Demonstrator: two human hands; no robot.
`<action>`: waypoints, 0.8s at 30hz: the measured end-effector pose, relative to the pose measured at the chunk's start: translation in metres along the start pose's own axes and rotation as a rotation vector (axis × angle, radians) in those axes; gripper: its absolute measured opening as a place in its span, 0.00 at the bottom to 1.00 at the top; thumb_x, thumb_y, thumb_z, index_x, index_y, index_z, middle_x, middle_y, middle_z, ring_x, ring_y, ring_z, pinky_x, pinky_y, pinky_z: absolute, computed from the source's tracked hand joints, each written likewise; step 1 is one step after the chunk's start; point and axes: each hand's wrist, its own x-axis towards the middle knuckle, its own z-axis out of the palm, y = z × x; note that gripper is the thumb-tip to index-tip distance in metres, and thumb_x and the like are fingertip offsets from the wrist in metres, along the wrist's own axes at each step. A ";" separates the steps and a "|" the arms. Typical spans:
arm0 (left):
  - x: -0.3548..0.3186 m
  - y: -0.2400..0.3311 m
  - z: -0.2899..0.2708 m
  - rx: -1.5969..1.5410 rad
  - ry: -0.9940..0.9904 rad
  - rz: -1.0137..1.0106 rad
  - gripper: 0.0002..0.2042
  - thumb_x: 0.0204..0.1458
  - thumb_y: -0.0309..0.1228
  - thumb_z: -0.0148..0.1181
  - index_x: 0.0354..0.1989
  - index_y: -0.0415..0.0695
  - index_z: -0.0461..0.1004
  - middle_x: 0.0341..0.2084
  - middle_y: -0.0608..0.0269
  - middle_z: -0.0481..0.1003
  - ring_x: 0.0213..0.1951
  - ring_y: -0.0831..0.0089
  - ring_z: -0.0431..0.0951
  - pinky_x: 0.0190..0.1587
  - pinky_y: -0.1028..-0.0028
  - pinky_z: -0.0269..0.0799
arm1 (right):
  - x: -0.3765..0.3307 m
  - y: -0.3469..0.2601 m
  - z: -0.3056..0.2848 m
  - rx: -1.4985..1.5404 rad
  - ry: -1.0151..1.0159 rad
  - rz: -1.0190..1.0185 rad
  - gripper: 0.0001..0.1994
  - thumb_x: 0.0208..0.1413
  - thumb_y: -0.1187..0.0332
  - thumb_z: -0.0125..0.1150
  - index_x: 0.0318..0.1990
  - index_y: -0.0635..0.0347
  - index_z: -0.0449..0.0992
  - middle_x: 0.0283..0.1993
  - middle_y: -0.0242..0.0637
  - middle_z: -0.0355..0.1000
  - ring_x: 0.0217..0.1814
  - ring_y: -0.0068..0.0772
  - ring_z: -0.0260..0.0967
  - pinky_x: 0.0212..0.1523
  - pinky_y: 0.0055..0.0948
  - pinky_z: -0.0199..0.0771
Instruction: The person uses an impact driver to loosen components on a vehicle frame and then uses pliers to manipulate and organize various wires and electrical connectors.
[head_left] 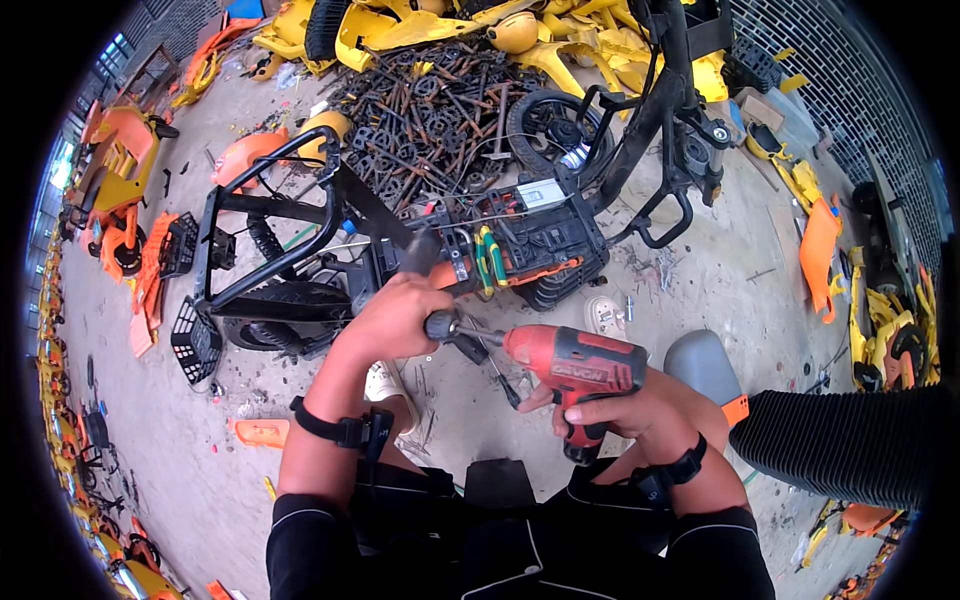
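Right hand point(610, 412) wrapped round the drill point(575, 365) grip, bit running leftward. Left hand point(395, 318) closed on the chuck point(440, 325) end (nearer hand). Just beyond the knuckles, black frame point(300, 250) lying crosswise; scrap pile point(440, 110) farther off.

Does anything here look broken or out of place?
Yes. The black bike frame lies on its side, stripped of panels, wires showing. Loose yellow panels and rusty metal parts are heaped behind it. The right hand holds a red drill; the left hand grips its front end.
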 end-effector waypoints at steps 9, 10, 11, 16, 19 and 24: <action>0.058 0.033 -0.002 0.106 0.782 -0.044 0.24 0.43 0.20 0.63 0.53 0.43 0.74 0.51 0.52 0.74 0.56 0.49 0.71 0.61 0.57 0.65 | 0.021 0.000 -0.004 -0.187 0.172 -0.459 0.30 0.48 0.73 0.65 0.62 0.64 0.66 0.46 0.44 0.74 0.35 0.26 0.73 0.38 0.29 0.75; 0.062 0.031 0.000 0.066 0.830 -0.104 0.23 0.44 0.20 0.63 0.53 0.43 0.74 0.51 0.51 0.74 0.56 0.49 0.71 0.61 0.57 0.66 | 0.032 -0.003 -0.010 -0.211 0.207 -0.542 0.29 0.49 0.73 0.64 0.62 0.64 0.67 0.46 0.44 0.74 0.34 0.26 0.73 0.38 0.29 0.75; 0.058 0.032 -0.001 0.038 0.881 -0.165 0.22 0.45 0.20 0.62 0.52 0.42 0.74 0.51 0.51 0.74 0.56 0.49 0.71 0.60 0.57 0.66 | 0.046 -0.009 -0.015 -0.212 0.229 -0.570 0.29 0.49 0.74 0.63 0.62 0.64 0.67 0.47 0.44 0.75 0.34 0.27 0.73 0.37 0.30 0.76; 0.043 0.019 0.015 -0.040 0.849 -0.263 0.17 0.48 0.21 0.60 0.49 0.41 0.76 0.47 0.50 0.77 0.51 0.50 0.75 0.56 0.60 0.70 | 0.103 -0.022 -0.032 -0.014 0.404 -0.615 0.18 0.50 0.78 0.60 0.51 0.65 0.72 0.42 0.45 0.77 0.32 0.30 0.75 0.34 0.31 0.75; 0.032 0.018 0.017 -0.038 0.796 -0.276 0.15 0.48 0.21 0.60 0.47 0.41 0.77 0.46 0.52 0.78 0.50 0.51 0.76 0.55 0.61 0.71 | 0.114 -0.027 -0.029 0.037 0.431 -0.618 0.13 0.51 0.77 0.60 0.45 0.65 0.73 0.37 0.43 0.77 0.30 0.32 0.75 0.32 0.32 0.75; 0.016 0.020 0.015 -0.067 0.720 -0.272 0.14 0.49 0.20 0.58 0.46 0.37 0.77 0.43 0.51 0.79 0.49 0.53 0.78 0.54 0.63 0.72 | 0.132 -0.027 -0.031 -0.005 0.590 -0.770 0.10 0.49 0.78 0.63 0.40 0.64 0.74 0.31 0.34 0.73 0.27 0.28 0.73 0.27 0.29 0.71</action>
